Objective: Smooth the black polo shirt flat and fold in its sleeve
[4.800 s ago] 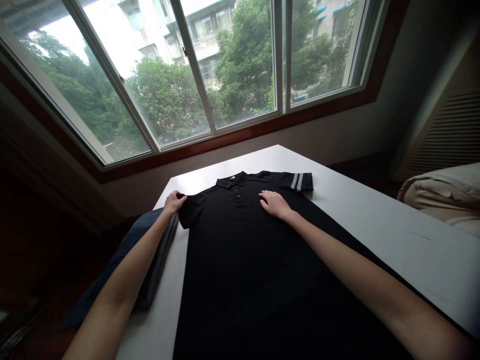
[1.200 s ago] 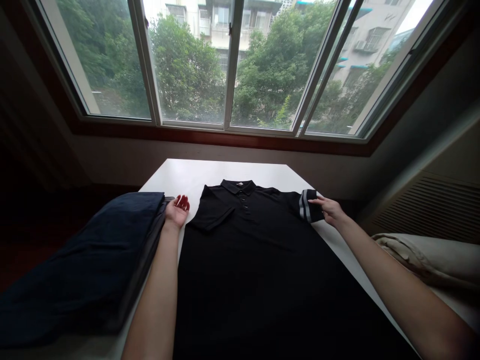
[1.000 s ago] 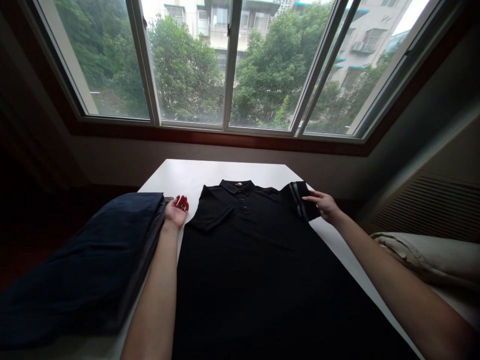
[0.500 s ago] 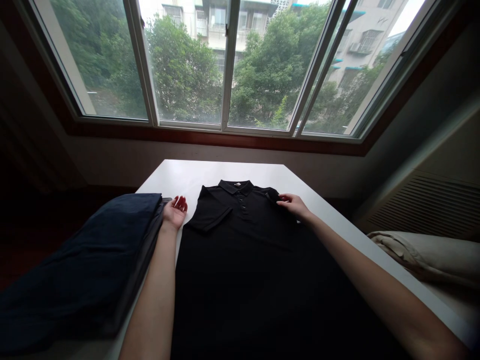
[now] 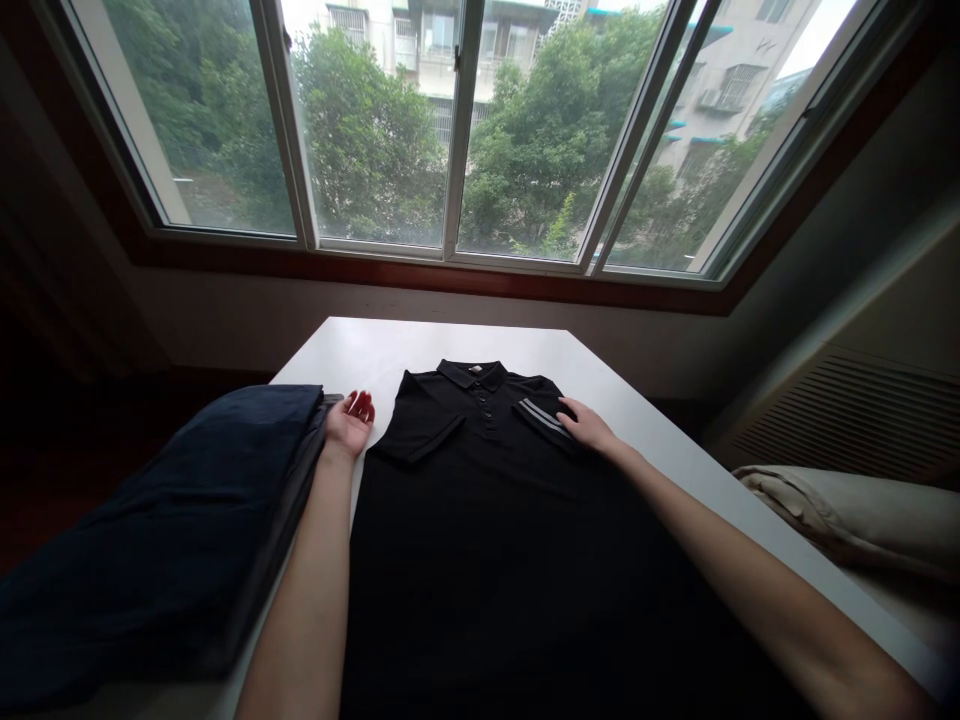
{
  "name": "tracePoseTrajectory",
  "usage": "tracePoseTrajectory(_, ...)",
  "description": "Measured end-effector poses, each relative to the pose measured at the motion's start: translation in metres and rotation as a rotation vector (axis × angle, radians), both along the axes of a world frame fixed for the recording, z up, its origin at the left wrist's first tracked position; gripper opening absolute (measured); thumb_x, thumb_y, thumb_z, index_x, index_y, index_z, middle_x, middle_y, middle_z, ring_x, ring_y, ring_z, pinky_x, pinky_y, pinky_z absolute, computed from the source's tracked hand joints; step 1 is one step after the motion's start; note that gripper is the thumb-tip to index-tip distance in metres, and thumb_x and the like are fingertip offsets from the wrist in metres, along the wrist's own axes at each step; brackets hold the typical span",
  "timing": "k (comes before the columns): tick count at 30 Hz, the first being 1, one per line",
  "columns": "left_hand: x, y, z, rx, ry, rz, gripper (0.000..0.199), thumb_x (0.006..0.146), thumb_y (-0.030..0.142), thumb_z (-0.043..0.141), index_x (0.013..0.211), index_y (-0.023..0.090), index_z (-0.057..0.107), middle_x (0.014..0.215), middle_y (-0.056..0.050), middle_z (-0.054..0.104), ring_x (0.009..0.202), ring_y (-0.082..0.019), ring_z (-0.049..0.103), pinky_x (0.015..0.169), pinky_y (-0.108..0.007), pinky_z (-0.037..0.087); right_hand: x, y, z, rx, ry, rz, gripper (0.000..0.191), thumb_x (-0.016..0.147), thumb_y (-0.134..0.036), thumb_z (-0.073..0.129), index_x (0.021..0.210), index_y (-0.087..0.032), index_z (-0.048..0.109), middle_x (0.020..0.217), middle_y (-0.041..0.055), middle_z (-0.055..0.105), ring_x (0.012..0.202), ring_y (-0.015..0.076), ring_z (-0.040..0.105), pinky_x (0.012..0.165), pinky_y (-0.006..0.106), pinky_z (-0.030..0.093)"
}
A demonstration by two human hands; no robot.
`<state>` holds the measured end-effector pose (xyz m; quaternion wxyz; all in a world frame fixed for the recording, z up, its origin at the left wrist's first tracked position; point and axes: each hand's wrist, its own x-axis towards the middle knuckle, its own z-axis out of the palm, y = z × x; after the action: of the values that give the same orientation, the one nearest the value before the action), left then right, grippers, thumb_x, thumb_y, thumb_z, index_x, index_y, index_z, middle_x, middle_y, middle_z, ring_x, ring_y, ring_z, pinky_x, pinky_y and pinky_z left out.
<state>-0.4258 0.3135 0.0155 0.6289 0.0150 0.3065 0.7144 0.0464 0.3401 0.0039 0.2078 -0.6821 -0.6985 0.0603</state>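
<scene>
A black polo shirt (image 5: pixel 457 560) lies front up, its collar (image 5: pixel 472 374) toward the window. Both short sleeves are folded inward over the chest. Two pale stripes edge the right-hand sleeve (image 5: pixel 545 416). My right hand (image 5: pixel 589 428) rests on that sleeve's fold, fingers stretched out and a little apart. To the left of the shirt, my left hand (image 5: pixel 350 424) is palm up and open, its fingers loosely bent with nothing in them. It is beside the folded dark blue and grey clothes (image 5: pixel 195 510).
The white table (image 5: pixel 450 338) carries the shirt and stands below a wide window (image 5: pixel 450 130) with a reddish-brown frame. At the right, a rolled beige cloth (image 5: pixel 862 515) lies past the table edge, near a slatted vent (image 5: pixel 862 410).
My right hand has laid the right-hand sleeve down across the chest, so its striped edge now shows, and its fingers have loosened. My left hand has stayed in place.
</scene>
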Motion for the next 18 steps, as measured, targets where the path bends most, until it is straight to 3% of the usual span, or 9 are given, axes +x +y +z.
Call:
tracePoseTrajectory(3,0.0,0.0,0.0,-0.001,0.002,0.0,0.021,0.091,0.011,0.041,0.082,0.015,0.059,0.08,-0.005,0.065,0.071,-0.012,0.067,0.065,-0.023,0.052,0.0,-0.004,-0.009,-0.078,-0.072,-0.026,0.049,0.092,-0.037,0.045,0.138,-0.018,0.051,0.146,0.0125,0.046,0.136,0.0304,0.041,0.113,0.056,0.027)
tracePoseTrajectory(5,0.0,0.0,0.0,-0.002,0.005,0.0,0.021,0.091,0.011,0.041,0.082,0.015,0.059,0.08,-0.005,0.066,0.071,-0.012,0.067,0.065,-0.023,0.052,-0.001,-0.006,-0.012,-0.126,-0.153,-0.038,0.051,0.096,-0.04,0.038,0.143,-0.022,0.044,0.151,0.0099,0.039,0.141,0.0289,0.034,0.114,0.059,0.022)
tracePoseTrajectory(10,0.001,-0.001,0.002,-0.01,0.01,0.003,0.022,0.092,0.011,0.041,0.081,0.015,0.059,0.08,-0.005,0.066,0.07,-0.011,0.067,0.063,-0.022,0.052,-0.003,-0.009,-0.013,-0.156,-0.255,-0.047,0.055,0.098,-0.044,0.027,0.149,-0.023,0.036,0.155,0.0072,0.033,0.143,0.0243,0.03,0.116,0.052,0.022)
tracePoseTrajectory(18,0.003,-0.003,0.002,-0.001,0.017,0.009,0.022,0.092,0.012,0.041,0.081,0.015,0.059,0.079,-0.005,0.066,0.071,-0.012,0.067,0.064,-0.022,0.052,-0.005,-0.009,-0.014,-0.17,-0.243,-0.071,0.058,0.098,-0.045,0.025,0.15,-0.02,0.033,0.157,0.0068,0.029,0.144,0.0234,0.027,0.117,0.05,0.019)
